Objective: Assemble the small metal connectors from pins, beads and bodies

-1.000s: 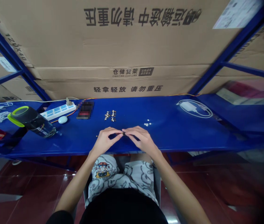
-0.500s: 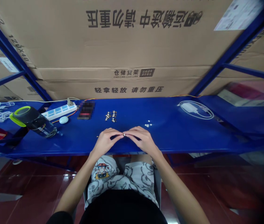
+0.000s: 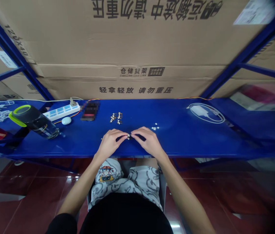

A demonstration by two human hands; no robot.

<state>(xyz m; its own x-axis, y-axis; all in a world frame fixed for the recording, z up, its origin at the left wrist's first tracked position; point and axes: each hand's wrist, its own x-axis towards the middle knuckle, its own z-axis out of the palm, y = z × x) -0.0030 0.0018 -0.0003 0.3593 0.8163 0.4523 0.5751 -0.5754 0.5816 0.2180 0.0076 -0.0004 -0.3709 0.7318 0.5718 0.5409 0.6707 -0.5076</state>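
Note:
Near the front of the blue shelf top, my left hand [image 3: 111,140] pinches a small part, white with a dark thin piece [image 3: 128,137]. Its thumb and forefinger are closed on it. My right hand [image 3: 149,140] meets it from the other side, also closed in a pinch at the dark end; its fingertips partly cover the part. Beyond my hands several similar small parts [image 3: 119,117], white with brassy, pin-like ends, lie in two short columns. Several little white pieces [image 3: 155,127] are scattered beyond my right hand. A tiny light end [image 3: 101,139] shows beside my left hand.
To the left are a dark bottle with a green loop [image 3: 36,121], a power strip [image 3: 61,112], a white oval object [image 3: 66,121] and a blurred-out dark object [image 3: 90,111]. A white charger with coiled cable [image 3: 202,111] lies right. Cardboard boxes [image 3: 132,48] stand behind.
My fingertips have drawn slightly apart, and more of the small part shows between them. The whole view has shifted a little with my head.

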